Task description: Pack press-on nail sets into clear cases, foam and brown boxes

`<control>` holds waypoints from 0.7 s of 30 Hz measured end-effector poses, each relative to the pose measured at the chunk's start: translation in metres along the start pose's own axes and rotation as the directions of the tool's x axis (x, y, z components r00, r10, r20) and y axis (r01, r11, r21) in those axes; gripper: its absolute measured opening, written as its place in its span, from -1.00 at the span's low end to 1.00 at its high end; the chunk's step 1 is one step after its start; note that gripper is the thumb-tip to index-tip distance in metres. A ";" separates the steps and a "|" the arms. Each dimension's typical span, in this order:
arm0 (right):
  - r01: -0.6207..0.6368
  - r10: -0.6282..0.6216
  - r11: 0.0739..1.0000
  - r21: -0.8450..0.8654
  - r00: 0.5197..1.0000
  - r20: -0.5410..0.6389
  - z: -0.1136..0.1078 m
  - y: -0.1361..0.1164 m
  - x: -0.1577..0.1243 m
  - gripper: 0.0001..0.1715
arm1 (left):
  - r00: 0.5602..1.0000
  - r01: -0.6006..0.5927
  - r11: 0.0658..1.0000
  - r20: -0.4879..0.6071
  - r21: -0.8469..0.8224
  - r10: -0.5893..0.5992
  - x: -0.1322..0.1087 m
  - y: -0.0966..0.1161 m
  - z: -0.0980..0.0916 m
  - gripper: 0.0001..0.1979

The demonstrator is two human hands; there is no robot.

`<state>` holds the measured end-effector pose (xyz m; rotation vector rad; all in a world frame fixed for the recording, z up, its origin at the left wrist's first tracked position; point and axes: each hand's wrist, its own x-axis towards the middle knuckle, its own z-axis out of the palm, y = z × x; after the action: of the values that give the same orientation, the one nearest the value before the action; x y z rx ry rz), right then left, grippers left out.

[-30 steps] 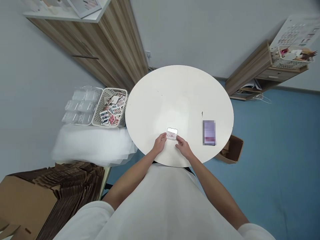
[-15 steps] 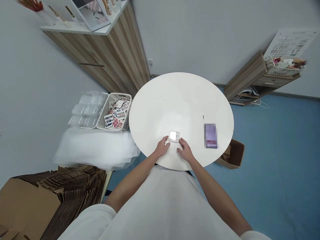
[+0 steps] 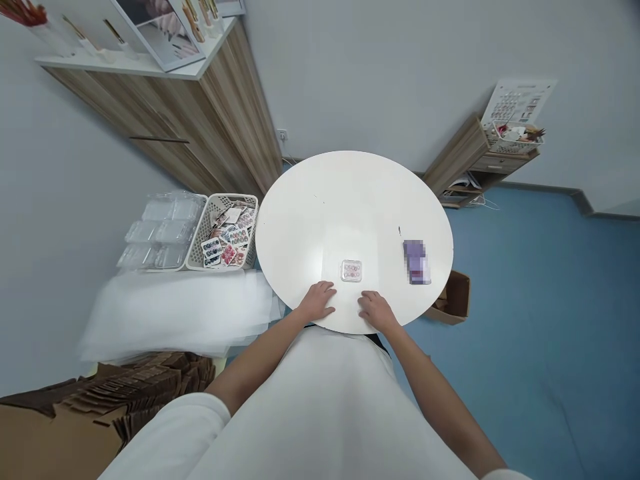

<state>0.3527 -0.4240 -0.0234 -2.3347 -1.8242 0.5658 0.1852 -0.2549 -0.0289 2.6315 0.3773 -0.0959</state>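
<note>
A small clear plastic box (image 3: pixel 351 271) lies flat on the white oval table (image 3: pixel 357 200), with rows of pinkish press-on nails showing inside. My left hand (image 3: pixel 317 301) rests on the tabletop to the near left of the box, fingers apart and holding nothing. To the box's near right, my right hand (image 3: pixel 376 309) lies on the table with its fingers spread and nothing in them. Neither hand touches the box. A purple, blurred-out rectangular item (image 3: pixel 417 262) lies further right on the table.
Left of the table stand a white basket (image 3: pixel 197 233) of nail cards and a stack of clear plastic boxes (image 3: pixel 159 223). Translucent sheets (image 3: pixel 175 310) and folded cardboard (image 3: pixel 145 393) lie nearer. An open carton (image 3: pixel 457 300) sits on the floor at right.
Both hands have let go of the clear box and drawn back toward me, one to each side. The box stays on the table; its glare has gone. The camera view has shifted.
</note>
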 end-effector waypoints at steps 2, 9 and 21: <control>-0.024 0.024 1.000 -0.019 1.000 0.001 -0.001 -0.004 0.002 -0.87 | 1.000 -0.013 1.000 0.001 0.023 0.013 0.000 0.001 -0.001 -0.55; -0.099 0.092 0.990 0.098 0.993 0.072 -0.013 -0.024 -0.003 -0.81 | 0.999 -0.032 0.996 -0.008 0.084 0.033 -0.014 0.001 -0.004 -0.62; -0.159 0.132 0.879 0.449 0.987 0.090 -0.012 -0.009 -0.032 -0.23 | 0.998 0.053 0.997 0.028 -0.058 -0.051 -0.012 -0.001 -0.010 -0.78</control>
<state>0.3431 -0.4504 -0.0024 -2.1513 -1.3477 0.9706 0.1737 -0.2525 -0.0189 2.5606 0.4328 -0.1343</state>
